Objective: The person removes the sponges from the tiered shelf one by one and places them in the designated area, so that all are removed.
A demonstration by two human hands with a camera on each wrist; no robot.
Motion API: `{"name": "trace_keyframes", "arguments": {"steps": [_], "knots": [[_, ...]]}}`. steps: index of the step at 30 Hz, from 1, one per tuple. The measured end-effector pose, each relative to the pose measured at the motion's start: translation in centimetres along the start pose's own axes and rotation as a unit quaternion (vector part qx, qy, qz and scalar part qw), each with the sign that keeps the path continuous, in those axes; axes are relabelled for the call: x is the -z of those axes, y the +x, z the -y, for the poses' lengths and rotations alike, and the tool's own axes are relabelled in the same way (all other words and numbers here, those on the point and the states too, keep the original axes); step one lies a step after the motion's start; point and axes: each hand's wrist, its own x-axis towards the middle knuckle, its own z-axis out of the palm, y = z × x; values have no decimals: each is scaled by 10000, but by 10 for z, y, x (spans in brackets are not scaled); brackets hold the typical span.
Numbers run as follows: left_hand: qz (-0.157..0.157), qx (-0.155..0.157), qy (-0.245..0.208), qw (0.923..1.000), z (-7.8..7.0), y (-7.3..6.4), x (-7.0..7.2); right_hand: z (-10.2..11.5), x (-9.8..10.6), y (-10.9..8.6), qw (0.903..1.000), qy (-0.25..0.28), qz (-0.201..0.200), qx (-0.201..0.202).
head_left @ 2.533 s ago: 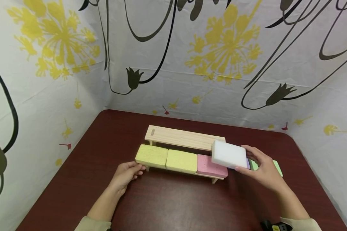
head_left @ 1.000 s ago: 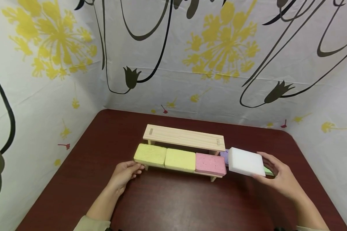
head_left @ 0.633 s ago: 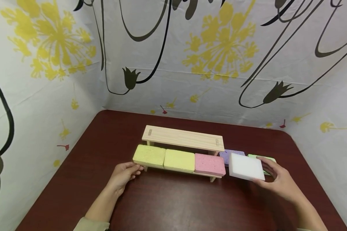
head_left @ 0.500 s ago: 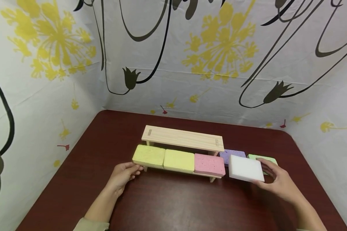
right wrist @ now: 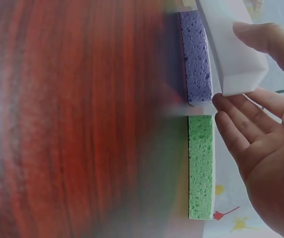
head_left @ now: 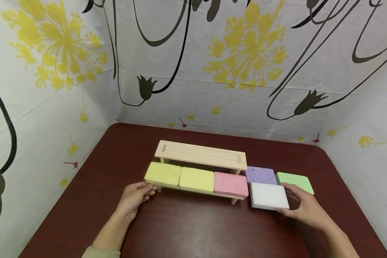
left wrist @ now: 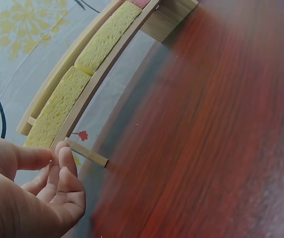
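My left hand [head_left: 133,197] pinches the left end of the front wooden stand [head_left: 227,196], a low board on short legs. On that stand sit two yellow sponges [head_left: 163,174] and a pink sponge [head_left: 230,184] in a row. The left wrist view shows thumb and fingertips meeting at the board's end, beside a leg [left wrist: 89,152]. To the right, a white sponge block [head_left: 269,195] is held between the thumb and fingers of my right hand [head_left: 304,208]. In the right wrist view the white block stands off the tabletop, overlapping the purple sponge [right wrist: 196,57].
A second wooden stand [head_left: 200,154] with a bare top is behind the front one. A green sponge [head_left: 295,182] lies on the dark red table [head_left: 193,229], right of the purple one. Patterned cloth walls [head_left: 193,64] enclose the back and sides.
My right hand has carried the white block right, off from above the pink sponge, then lower and nearer. Both stands and my left hand have shifted slightly left. Purple and green sponges are more exposed.
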Motion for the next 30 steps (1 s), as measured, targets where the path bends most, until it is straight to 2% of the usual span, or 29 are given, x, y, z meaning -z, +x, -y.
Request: {"name": "trace_keyframes", "arguments": {"steps": [7,13,19,25,30], "knots": [[-76,-15,-161,9998,2,-1,2,1,-2,-2,9996,-39,222,-188],[-50,3,-203,9998,4,-1,4,-1,-3,-2,9982,-329,368,-339],[-61,42,-199,9998,6,-2,5,0,-3,-2,9978,-483,367,-274],[-37,18,-211,9998,7,-3,6,8,0,-4,9991,-398,57,-156],[-53,12,-258,9997,7,-4,6,20,-5,3,9983,-444,-379,5]]}}
